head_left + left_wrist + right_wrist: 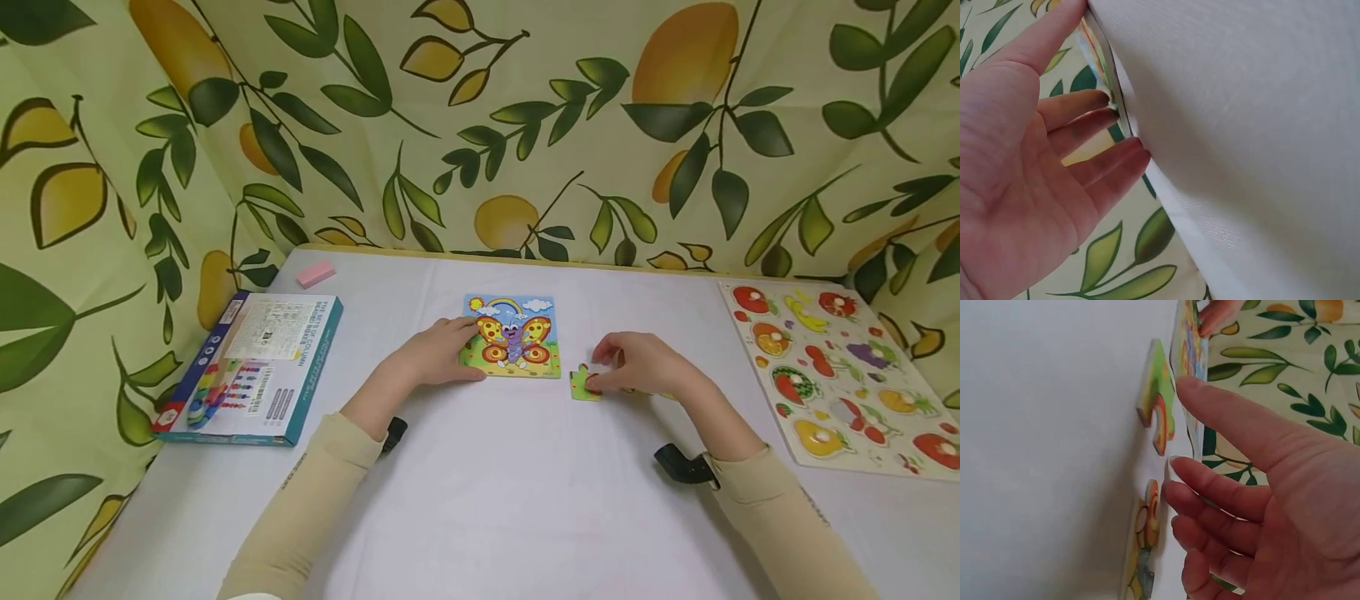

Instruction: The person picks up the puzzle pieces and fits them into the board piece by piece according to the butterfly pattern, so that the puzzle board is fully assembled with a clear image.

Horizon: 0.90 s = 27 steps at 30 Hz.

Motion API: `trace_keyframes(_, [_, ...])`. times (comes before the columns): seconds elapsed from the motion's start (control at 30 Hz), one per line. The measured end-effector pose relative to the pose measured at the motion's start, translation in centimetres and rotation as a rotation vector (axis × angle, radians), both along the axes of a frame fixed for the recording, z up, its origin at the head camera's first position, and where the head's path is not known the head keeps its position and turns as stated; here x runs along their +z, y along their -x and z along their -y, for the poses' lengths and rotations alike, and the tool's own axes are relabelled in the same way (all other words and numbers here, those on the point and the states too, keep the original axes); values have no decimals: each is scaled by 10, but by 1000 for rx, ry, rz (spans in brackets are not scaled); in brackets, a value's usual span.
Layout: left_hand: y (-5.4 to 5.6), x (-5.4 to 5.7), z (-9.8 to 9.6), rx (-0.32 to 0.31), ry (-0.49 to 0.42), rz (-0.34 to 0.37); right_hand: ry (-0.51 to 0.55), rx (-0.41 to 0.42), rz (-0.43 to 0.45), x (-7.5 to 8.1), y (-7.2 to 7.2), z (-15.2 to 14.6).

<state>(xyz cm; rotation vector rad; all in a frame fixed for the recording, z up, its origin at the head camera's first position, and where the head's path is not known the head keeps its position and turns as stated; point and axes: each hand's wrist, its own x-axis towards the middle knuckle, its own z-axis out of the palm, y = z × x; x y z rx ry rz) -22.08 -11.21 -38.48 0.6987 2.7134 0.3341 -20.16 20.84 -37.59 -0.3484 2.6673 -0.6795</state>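
Note:
A butterfly jigsaw puzzle [517,337] lies flat on the white table, complete-looking in its square shape. My left hand [433,354] rests at its left side, fingertips touching the left edge and thumb stretched along the lower left corner. In the left wrist view, the fingers reach the edge of the board fairly straight. To the right of the board lies a loose green puzzle piece [581,388] with a red-orange curve. My right hand [641,367] is over it, thumb and fingers apart. Another puzzle piece [1141,547] lies below the right fingers, mostly hidden in the head view.
A boxed bead toy [258,367] lies at the left, with a pink block [316,274] behind it. On the right lies a wooden fruit peg board [847,379]. Leaf-and-fruit patterned cloth [480,125] hangs along the back and sides of the table.

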Motion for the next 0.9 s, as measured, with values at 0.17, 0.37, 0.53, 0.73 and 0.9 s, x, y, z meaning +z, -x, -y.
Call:
trace_keyframes(0.17, [-2,2,4,10,-47,18,10,59,-80,-4,-13,2])
trace_keyframes(0.37, [-13,3,10,-19,-31,41,20,25,-83,-8,-17,5])
trace_keyframes(0.53, [-29,6,18,-31,-5,81,84,13,-67,-6,-17,4])
trace_keyframes(0.73, [-43,9,21,-33,3,119,314,-16,-11,-6,-6,23])
trace_keyframes(0.9, [-46,8,20,-34,12,86,520,-148,120,-10,10,62])
